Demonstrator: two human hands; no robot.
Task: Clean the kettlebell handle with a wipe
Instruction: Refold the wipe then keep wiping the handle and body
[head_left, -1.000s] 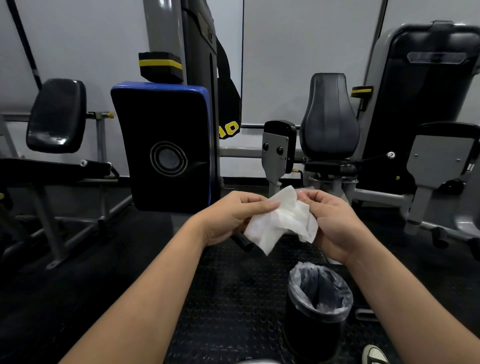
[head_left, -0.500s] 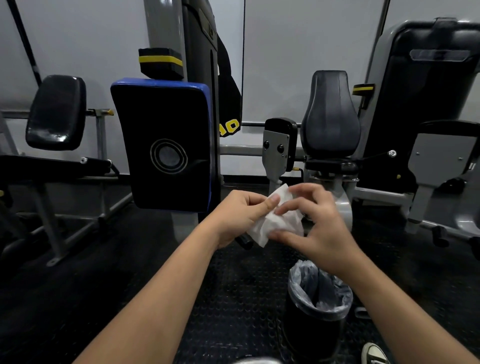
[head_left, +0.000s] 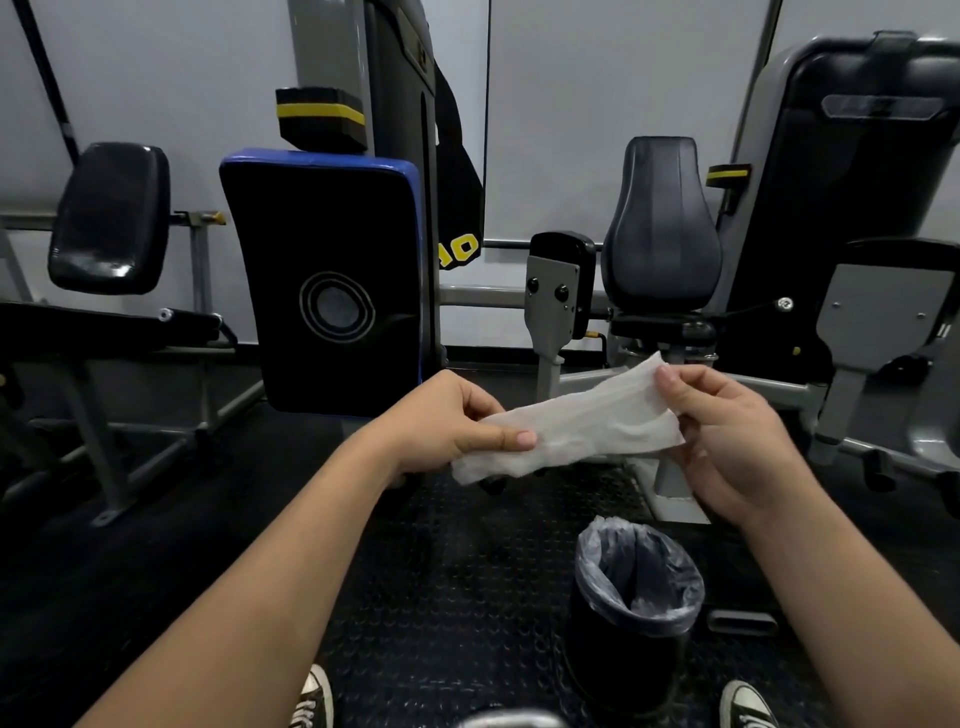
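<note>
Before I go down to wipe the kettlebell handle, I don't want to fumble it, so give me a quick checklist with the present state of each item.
1. Wipe held at both ends: ok, left hand and right hand pinch it.
2. Wipe spread out: ok, stretched between the hands.
3. Kettlebell handle in view: cannot tell, only a grey curved edge shows at the bottom.
4. Lined bin within view for disposal: ok, on the floor below the right hand.
5. Shoes clear of the bin: ok.
</note>
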